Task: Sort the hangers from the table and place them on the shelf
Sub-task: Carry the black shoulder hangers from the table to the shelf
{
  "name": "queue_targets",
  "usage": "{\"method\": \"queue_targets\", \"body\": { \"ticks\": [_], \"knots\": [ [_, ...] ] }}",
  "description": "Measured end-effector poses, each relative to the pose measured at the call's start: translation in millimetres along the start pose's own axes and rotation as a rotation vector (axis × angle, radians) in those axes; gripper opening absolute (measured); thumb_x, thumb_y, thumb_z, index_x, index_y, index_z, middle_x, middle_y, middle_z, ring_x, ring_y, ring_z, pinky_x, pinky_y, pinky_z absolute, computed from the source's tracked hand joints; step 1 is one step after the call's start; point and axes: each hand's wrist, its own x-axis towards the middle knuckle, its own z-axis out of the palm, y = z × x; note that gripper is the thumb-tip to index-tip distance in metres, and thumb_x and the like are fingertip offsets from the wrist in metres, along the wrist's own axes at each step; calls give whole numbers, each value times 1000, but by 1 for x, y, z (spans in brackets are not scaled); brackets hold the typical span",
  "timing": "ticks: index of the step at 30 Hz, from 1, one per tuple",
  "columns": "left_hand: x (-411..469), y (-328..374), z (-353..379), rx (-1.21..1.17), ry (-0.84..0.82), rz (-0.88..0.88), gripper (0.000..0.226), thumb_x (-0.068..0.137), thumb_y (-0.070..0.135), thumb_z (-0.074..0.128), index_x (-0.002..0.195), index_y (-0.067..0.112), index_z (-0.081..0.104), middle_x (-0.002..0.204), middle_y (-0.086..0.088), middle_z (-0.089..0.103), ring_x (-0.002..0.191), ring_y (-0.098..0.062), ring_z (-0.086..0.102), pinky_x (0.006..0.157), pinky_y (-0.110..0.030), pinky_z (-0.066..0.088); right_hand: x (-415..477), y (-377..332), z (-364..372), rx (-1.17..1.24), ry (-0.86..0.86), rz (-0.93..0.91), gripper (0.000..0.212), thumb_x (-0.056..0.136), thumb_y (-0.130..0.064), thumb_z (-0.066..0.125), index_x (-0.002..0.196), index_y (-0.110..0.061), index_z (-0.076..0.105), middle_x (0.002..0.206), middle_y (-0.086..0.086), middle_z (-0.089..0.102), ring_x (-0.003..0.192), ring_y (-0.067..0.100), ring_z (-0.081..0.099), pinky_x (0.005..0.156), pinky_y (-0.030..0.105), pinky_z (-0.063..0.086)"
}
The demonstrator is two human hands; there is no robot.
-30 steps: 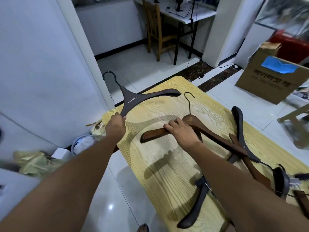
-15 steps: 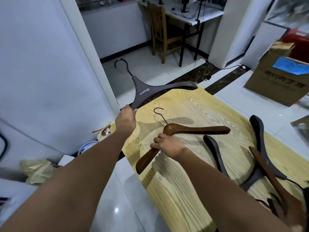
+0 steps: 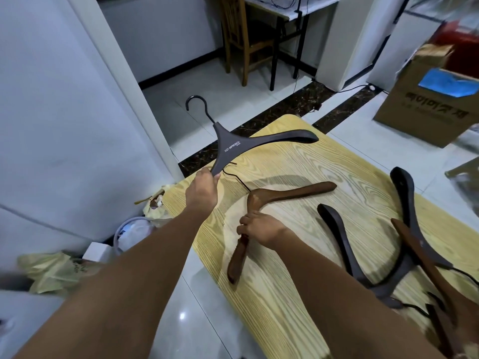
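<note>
My left hand (image 3: 203, 189) grips one arm of a dark grey hanger (image 3: 241, 145) with white lettering, held up over the far left corner of the pale wooden table (image 3: 293, 294), hook pointing away. My right hand (image 3: 261, 229) grips the near arm of a brown wooden hanger (image 3: 274, 200), which lies on or just above the tabletop with its wire hook under my left hand. More dark hangers (image 3: 344, 244) and a brown hanger (image 3: 425, 257) lie piled at the table's right side.
A white wall panel (image 3: 64, 112) stands close on the left. Bags and a bin (image 3: 132, 234) crowd the floor by the table's left edge. A cardboard box (image 3: 425, 99) sits far right; a wooden chair (image 3: 243, 37) and desk stand at the back.
My right hand has pulled the brown hanger out of the pile toward the table's left, gripping its near arm. My left hand keeps the grey hanger raised.
</note>
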Motion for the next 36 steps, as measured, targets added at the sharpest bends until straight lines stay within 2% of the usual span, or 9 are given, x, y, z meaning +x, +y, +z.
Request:
{"method": "queue_targets", "body": {
  "ticks": [4,6,10,14,19,26,32,36],
  "knots": [
    [-3,3,4,9,-15,5,36,101,31,34,114,0,47,109,-20,57,98,-41,56,73,-41,41,-12,5,10,83,45,78,35,93,-16,51,128,-16,53,128,8,51,125,26,43,103,35,31],
    [-6,9,6,-1,-33,-3,36,101,31,34,114,0,47,110,-21,58,99,-41,56,77,-42,43,-23,6,15,84,91,128,36,94,-20,49,130,-17,51,133,8,49,125,27,44,104,39,31],
    [-17,39,12,14,-85,27,37,101,31,33,114,-1,46,114,-21,57,104,-41,56,82,-43,43,-60,11,24,64,165,318,36,97,-28,42,131,-18,47,132,7,48,120,30,44,98,40,35],
    [-31,75,20,46,-166,66,36,100,30,34,117,0,43,120,-21,54,110,-40,54,85,-42,42,-104,19,36,60,155,526,37,99,-24,39,134,-15,43,136,9,43,123,30,41,103,38,31],
    [-48,104,38,80,-209,113,37,101,30,30,118,0,41,122,-21,55,113,-39,54,86,-42,42,-153,23,50,99,131,704,47,89,-19,61,132,-18,42,133,6,44,123,28,40,104,37,30],
    [-72,132,58,147,-215,202,39,100,34,30,114,0,42,118,-22,57,108,-41,57,86,-44,44,-213,31,58,88,172,922,36,96,-13,41,132,-13,42,133,11,45,123,32,39,105,39,31],
    [-88,157,60,215,-228,254,40,101,33,26,117,-1,41,121,-20,55,110,-41,54,81,-43,41,-245,44,62,184,195,1136,34,99,-23,40,132,-14,43,136,8,45,127,29,38,101,38,33],
    [-86,171,69,157,-238,259,39,101,31,29,116,-2,41,119,-19,55,109,-41,54,77,-42,38,-259,62,58,203,168,1234,37,100,-25,36,135,-13,40,140,10,42,131,30,34,105,40,31]
  ]
}}
